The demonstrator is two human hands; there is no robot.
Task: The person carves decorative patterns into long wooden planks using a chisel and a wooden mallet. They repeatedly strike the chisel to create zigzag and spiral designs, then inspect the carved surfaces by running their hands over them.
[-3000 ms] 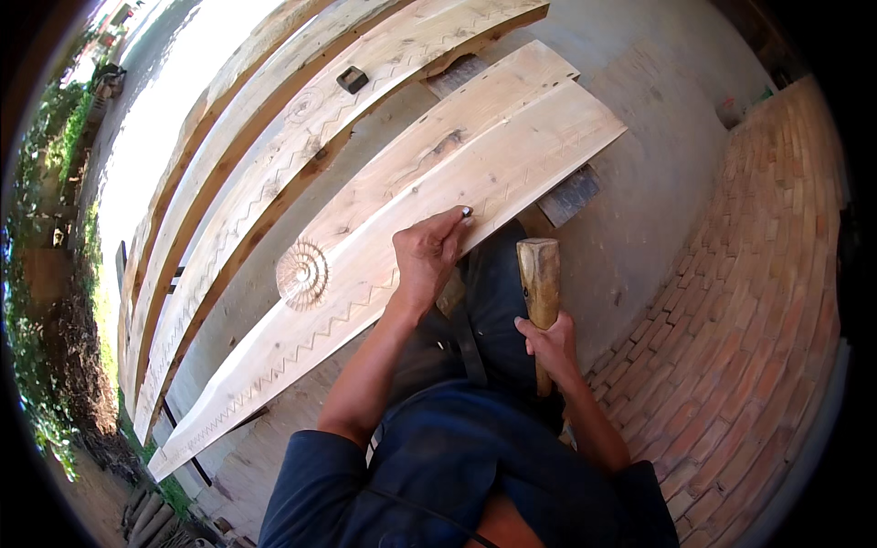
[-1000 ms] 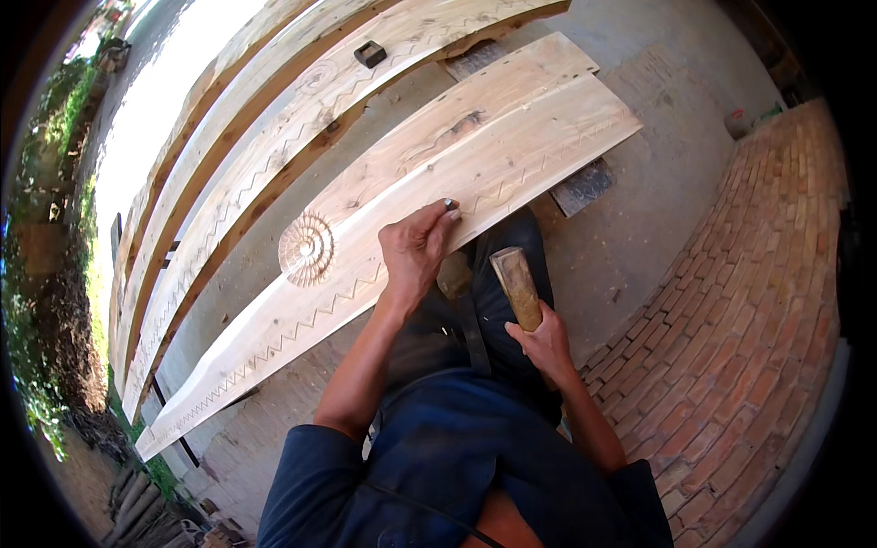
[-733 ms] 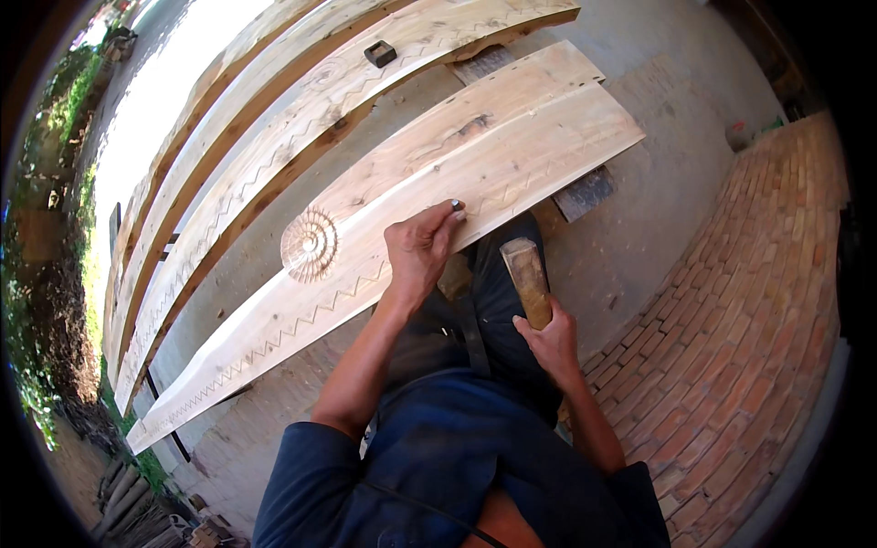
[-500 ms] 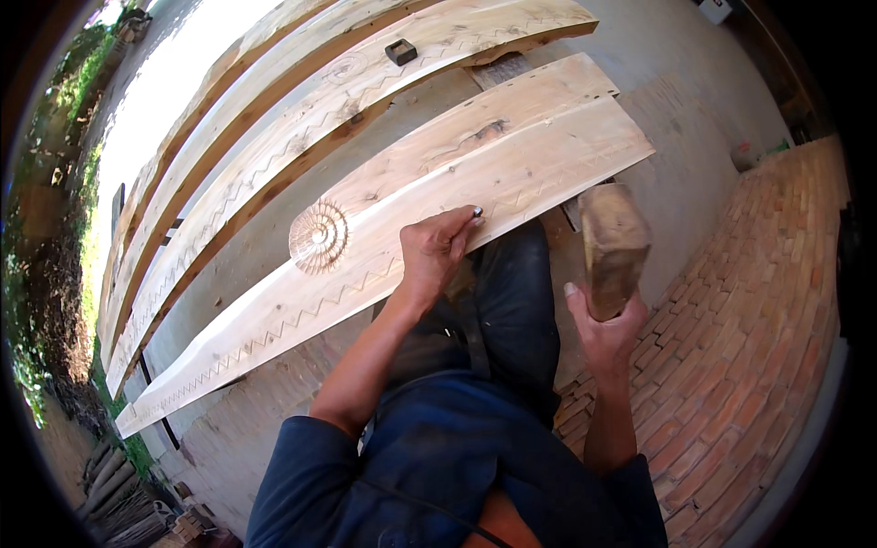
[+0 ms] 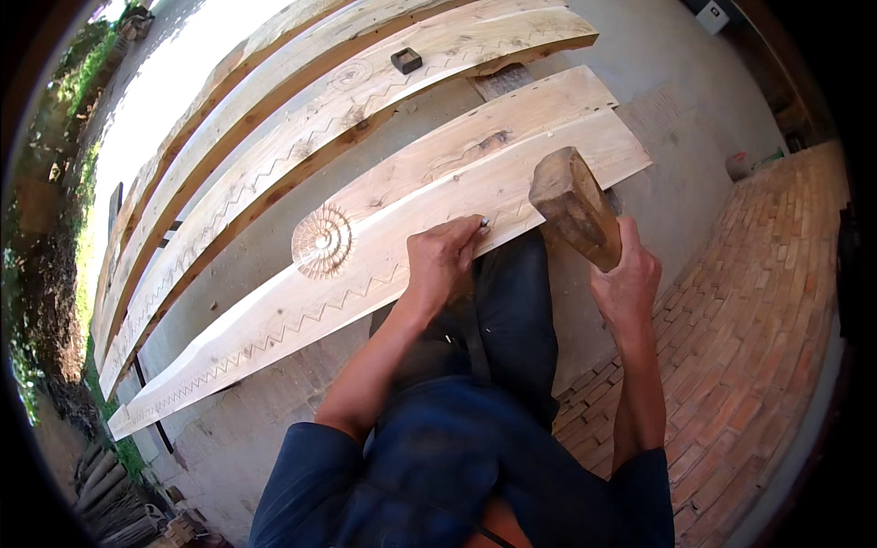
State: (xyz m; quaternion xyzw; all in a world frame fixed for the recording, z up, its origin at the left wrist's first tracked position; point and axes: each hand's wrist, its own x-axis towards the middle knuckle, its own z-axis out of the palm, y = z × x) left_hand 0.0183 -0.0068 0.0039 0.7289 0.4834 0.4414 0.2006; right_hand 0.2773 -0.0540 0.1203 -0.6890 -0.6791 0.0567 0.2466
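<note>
Across my lap lies a long pale wooden plank with a carved spiral rosette and a zigzag line cut along its near edge. My left hand rests at that near edge, fingers closed around a chisel; only its small metal end shows, and the rest is hidden by the fist. My right hand grips the handle of a blocky, worn wooden mallet. The mallet head is raised over the right part of the plank, to the right of the chisel and apart from it.
Beyond the plank lie several long curved timbers, the nearest with a pencilled zigzag. A small dark square block sits on it. Brick paving spreads at right, and cut logs are stacked at lower left.
My right hand has swung the mallet up and to the left, from beside the plank to over it. My left hand stays closed on the chisel, almost in place.
</note>
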